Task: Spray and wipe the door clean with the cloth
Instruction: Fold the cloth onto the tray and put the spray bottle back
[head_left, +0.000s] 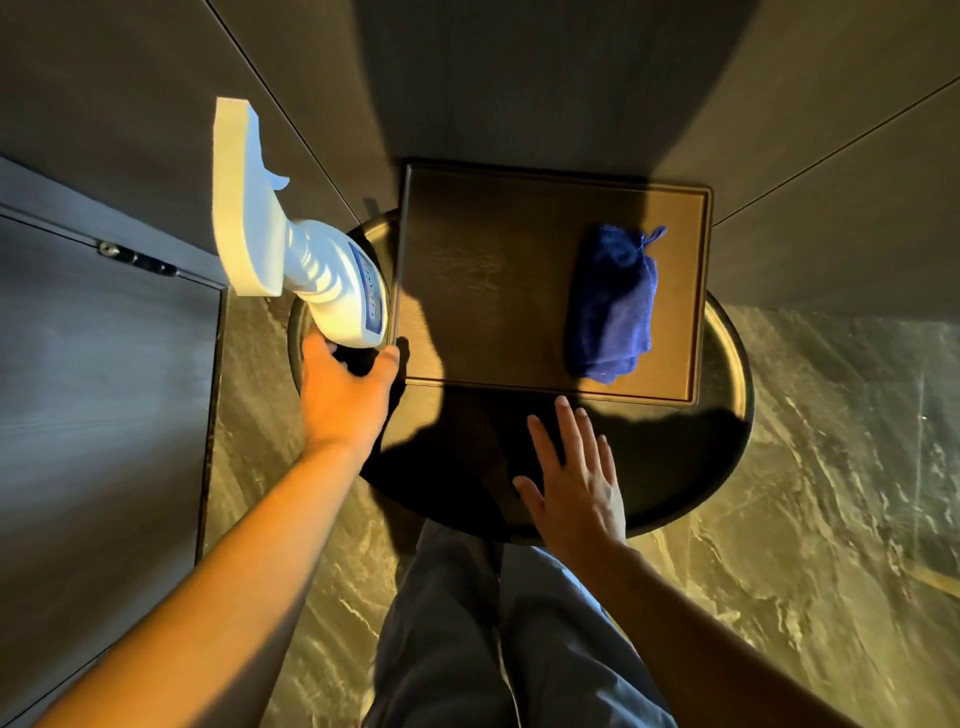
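Head view: left hand (343, 395) brackets bottle (343, 291) base at table's (737, 364) left edge, grip unclear; right hand (576, 483) flat, empty; cloth (613, 301) untouched on tray (493, 286). Spraying and wiping likely remain.

dim room with warm yellowish light and hard dark shadows, matte grey-brown panelled walls (519, 78) split by thin seams, glossy brown marble floor (810, 499) with pale veins, round black side table (740, 384) with raised rim, rectangular brown wooden tray (493, 270) sitting on it
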